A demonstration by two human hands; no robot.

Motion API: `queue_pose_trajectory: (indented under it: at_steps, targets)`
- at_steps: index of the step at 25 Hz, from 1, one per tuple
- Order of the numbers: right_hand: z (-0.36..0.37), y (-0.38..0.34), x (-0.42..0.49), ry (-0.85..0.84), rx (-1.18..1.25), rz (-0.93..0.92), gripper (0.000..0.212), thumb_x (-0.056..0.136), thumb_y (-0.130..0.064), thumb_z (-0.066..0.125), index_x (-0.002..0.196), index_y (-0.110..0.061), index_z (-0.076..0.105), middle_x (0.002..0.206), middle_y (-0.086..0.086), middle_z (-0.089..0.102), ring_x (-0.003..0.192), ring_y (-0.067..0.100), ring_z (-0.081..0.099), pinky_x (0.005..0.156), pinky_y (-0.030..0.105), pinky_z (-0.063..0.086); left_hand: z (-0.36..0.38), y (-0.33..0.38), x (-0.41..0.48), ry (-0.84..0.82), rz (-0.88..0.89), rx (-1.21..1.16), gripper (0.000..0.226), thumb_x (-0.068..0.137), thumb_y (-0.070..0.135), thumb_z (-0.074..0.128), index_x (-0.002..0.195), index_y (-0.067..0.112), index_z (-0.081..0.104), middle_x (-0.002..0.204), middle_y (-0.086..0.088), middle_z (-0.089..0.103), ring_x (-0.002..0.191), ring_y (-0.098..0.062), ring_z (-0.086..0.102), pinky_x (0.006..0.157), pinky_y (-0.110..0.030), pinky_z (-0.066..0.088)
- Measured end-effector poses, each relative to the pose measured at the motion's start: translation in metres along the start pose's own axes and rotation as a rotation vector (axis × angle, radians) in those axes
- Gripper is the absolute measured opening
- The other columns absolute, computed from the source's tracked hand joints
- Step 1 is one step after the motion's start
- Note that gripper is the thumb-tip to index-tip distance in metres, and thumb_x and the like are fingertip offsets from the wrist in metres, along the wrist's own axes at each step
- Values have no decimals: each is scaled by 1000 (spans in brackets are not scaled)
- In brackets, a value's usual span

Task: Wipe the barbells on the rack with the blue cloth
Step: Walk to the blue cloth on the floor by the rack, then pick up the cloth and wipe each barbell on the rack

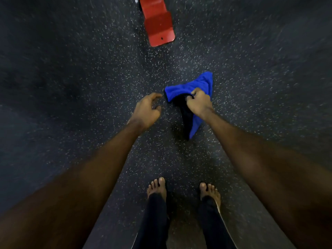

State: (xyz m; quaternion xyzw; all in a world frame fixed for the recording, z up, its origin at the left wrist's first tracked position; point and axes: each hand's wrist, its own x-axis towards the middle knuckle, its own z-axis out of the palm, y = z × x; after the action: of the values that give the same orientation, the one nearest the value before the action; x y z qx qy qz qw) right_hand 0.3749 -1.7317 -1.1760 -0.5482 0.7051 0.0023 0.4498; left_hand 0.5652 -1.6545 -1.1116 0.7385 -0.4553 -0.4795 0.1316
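My right hand (198,103) grips a bunched blue cloth (193,87) above the dark speckled floor. One end of the cloth sticks up past my knuckles and another end hangs down below my wrist. Just left of the cloth, my left hand (146,111) hovers with fingers loosely curled and holds nothing. Its fingertips are a short gap from the cloth's left edge. No barbell or rack is in view.
A red metal foot plate (158,24) with a small hole lies on the floor at the top centre. My two bare feet (158,187) stand at the bottom centre. Black speckled rubber flooring (71,78) spreads all around.
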Motion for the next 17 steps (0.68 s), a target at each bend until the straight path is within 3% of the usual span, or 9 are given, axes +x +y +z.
queue_pose_trajectory:
  at_steps: [3,6,7,9,11,13,17]
  targets:
    - [-42,-39,-21,-11,78,8,10,98,-27,51,102,-19,54,114,15,68,105,32,61,80,30,39,-29,41,-22,45,21,-31,46,99,7,55,143,21,52,140,-1,54,103,-3,52,79,-15,50]
    - [-93,-80,-52,57,145,-43,10,99,-24,52,108,-21,50,107,11,68,95,31,63,74,33,41,-66,89,-50,106,45,-35,45,99,7,55,143,19,53,140,-2,54,99,-3,55,71,-2,43]
    - [-113,-96,-66,79,168,-92,13,98,-20,51,110,-22,48,103,9,67,89,30,62,71,33,41,-81,108,-61,127,56,-35,45,99,6,55,142,18,54,140,-4,56,106,-7,57,77,-2,41]
    - [-146,-126,-97,92,193,-189,18,98,-10,50,114,-20,49,97,6,64,80,23,60,65,30,36,-109,142,-83,152,74,-37,45,97,6,56,140,17,56,138,-5,58,118,-14,56,93,-16,40]
    - [-184,-165,-134,87,183,-288,20,98,-4,49,109,-16,59,97,6,68,82,19,60,62,22,35,-146,182,-112,177,92,-23,46,95,8,57,139,18,57,134,-5,59,117,-15,56,96,-23,40]
    - [-221,-210,-172,59,155,-355,24,96,-2,51,97,-16,71,100,2,74,91,17,64,69,15,38,-185,223,-143,209,130,-14,45,93,7,59,138,18,57,133,-6,59,119,-17,57,98,-23,39]
    - [-294,-296,-241,-39,114,-360,27,97,-12,55,86,-27,74,103,-3,78,103,15,69,96,29,51,-257,310,-207,246,208,31,42,94,10,61,135,15,59,129,-7,59,115,-19,58,94,-23,39]
